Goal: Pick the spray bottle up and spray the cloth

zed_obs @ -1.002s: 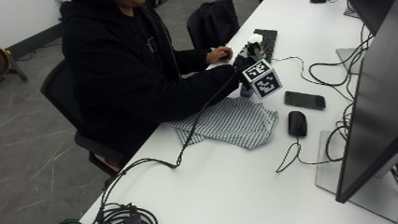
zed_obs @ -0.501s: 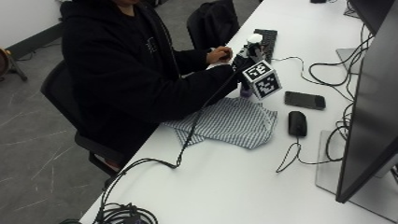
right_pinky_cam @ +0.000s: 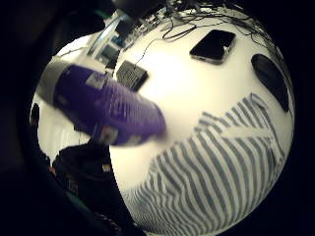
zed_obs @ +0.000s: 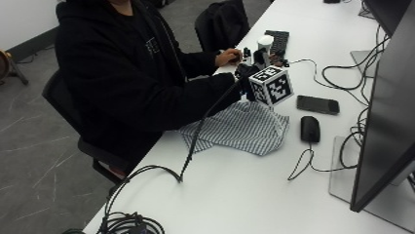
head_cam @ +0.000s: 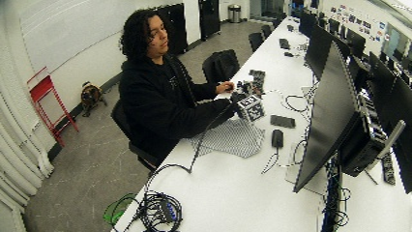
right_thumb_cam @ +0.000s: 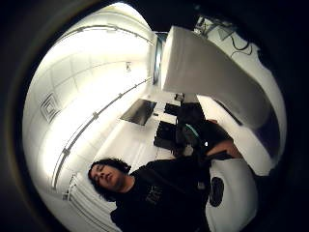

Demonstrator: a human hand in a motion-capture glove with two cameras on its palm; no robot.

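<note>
Bottle lifted; spraying not yet evident.
The right hand [zed_obs: 250, 80] gripped the purple spray bottle [right_pinky_cam: 101, 105] above the striped cloth [zed_obs: 240, 127], at the cloth's 12 o'clock edge.

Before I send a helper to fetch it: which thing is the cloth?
On the white table, look in front of the seated person, just left of the black mouse and phone. The cloth lies flat and rumpled there, below the gloved right hand. It is the only soft, grey-and-white striped thing.
</note>
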